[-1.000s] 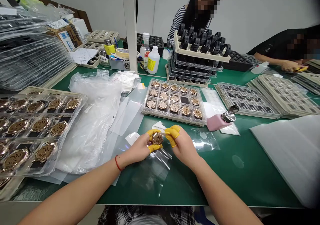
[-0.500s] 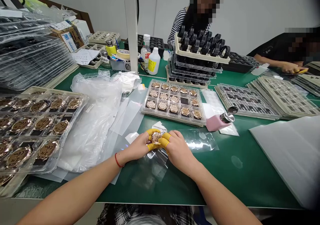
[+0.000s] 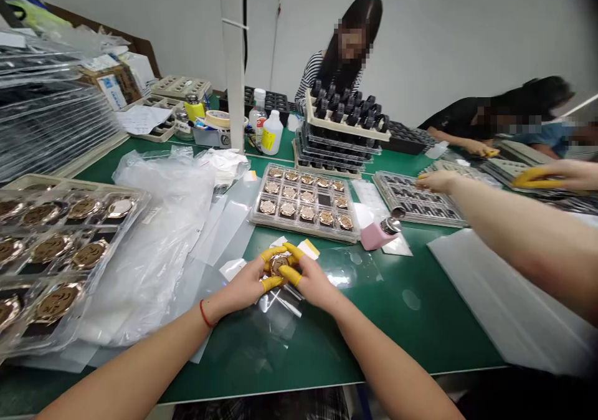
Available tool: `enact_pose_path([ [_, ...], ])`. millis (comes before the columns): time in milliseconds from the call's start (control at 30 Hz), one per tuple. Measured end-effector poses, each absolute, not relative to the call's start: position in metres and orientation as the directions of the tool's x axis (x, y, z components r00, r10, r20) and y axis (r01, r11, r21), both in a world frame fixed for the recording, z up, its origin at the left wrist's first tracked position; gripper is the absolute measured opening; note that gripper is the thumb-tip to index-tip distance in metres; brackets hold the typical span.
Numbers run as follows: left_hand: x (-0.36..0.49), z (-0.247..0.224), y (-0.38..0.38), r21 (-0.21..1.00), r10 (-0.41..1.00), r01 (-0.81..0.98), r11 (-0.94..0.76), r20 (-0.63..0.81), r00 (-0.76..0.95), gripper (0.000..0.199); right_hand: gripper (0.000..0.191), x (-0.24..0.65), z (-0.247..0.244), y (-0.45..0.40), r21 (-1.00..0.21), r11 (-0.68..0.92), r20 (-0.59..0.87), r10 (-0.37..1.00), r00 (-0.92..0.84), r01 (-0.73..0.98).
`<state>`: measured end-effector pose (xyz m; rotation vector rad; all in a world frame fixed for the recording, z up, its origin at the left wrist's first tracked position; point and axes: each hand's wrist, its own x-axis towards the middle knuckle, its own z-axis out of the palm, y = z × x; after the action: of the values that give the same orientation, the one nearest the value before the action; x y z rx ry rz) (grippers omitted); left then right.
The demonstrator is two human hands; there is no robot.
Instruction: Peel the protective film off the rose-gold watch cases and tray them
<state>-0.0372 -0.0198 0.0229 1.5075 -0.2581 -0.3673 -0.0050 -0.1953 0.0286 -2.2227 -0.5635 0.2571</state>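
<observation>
Jointly, the left hand (image 3: pixel 246 284) and right hand (image 3: pixel 314 283) grasp a round gold watch case (image 3: pixel 279 263) in the frame's lower centre, yellow-covered fingers (image 3: pixel 293 250) curled about its rim. A tray (image 3: pixel 303 230) of similar cases (image 3: pixel 288 209) lies mid-frame, a pink bottle (image 3: pixel 375 236) just right of it.

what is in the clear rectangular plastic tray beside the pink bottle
Round gold-coloured metallic pieces sit in the tray's pockets, except one showing only a black square; the pieces' undersides are covered.

The left forearm (image 3: pixel 135 364) and right forearm (image 3: pixel 378 354) extend forward and converge. The left hand (image 3: pixel 243 283) and right hand (image 3: pixel 312 280) share one grip, yellow-capped fingers (image 3: pixel 294 251) bent inward, tips close together.
</observation>
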Motion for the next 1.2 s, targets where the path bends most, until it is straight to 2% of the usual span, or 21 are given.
enact_pose_path([
  [67, -0.038, 0.021, -0.020, 0.993, -0.407, 0.112, 0.036, -0.088, 0.909, 0.066, 0.045, -0.002, 0.030, -0.191, -0.810, -0.512, 0.037, 0.442, 0.896, 0.286],
  [167, -0.038, 0.017, -0.019, 0.990, -0.429, 0.141, 0.014, -0.121, 0.895, 0.074, 0.036, 0.033, 0.046, -0.203, -0.760, -0.600, 0.145, 0.218, 0.965, 0.250],
  [233, -0.037, 0.014, -0.018, 0.995, -0.428, 0.101, -0.027, -0.103, 0.898, 0.062, 0.037, 0.070, 0.060, -0.218, -0.638, -0.757, 0.190, 0.022, 0.981, 0.141],
  [333, -0.037, 0.012, -0.016, 0.996, -0.428, 0.048, -0.075, -0.075, 0.901, 0.036, 0.040, 0.121, 0.074, -0.235, -0.536, -0.844, 0.220, -0.100, 0.970, 0.035],
  [400, -0.037, 0.011, -0.015, 0.996, -0.430, 0.051, -0.067, -0.075, 0.900, 0.036, 0.035, 0.139, 0.077, -0.238, -0.471, -0.882, 0.214, -0.090, 0.973, 0.022],
  [600, -0.041, 0.015, -0.014, 0.997, -0.431, 0.068, -0.020, -0.070, 0.900, 0.056, 0.028, 0.125, 0.072, -0.240, -0.246, -0.967, 0.221, 0.016, 0.975, 0.072],
  [767, -0.045, 0.026, -0.015, 0.996, -0.369, 0.078, -0.041, -0.087, 0.925, 0.056, 0.020, 0.107, 0.065, -0.245, -0.178, -0.975, 0.128, 0.113, 0.985, 0.135],
  [900, -0.045, 0.033, -0.016, 0.996, -0.357, 0.089, -0.025, -0.092, 0.929, 0.057, 0.016, 0.105, 0.070, -0.243, -0.233, -0.966, 0.124, 0.082, 0.989, 0.109],
  [1100, -0.044, 0.034, -0.018, 0.993, -0.280, 0.121, 0.008, -0.114, 0.953, 0.064, 0.015, 0.059, 0.076, -0.214, -0.419, -0.896, 0.181, 0.075, 0.981, 0.146],
  [1167, -0.044, 0.032, -0.019, 0.992, -0.259, 0.118, 0.036, -0.104, 0.960, 0.074, 0.028, 0.037, 0.071, -0.194, -0.599, -0.782, 0.117, 0.130, 0.985, 0.174],
  [1200, -0.044, 0.031, -0.020, 0.992, -0.257, 0.119, 0.051, -0.102, 0.961, 0.078, 0.035, 0.027, 0.067, -0.184, -0.766, -0.625, 0.030, 0.195, 0.980, 0.148],
])
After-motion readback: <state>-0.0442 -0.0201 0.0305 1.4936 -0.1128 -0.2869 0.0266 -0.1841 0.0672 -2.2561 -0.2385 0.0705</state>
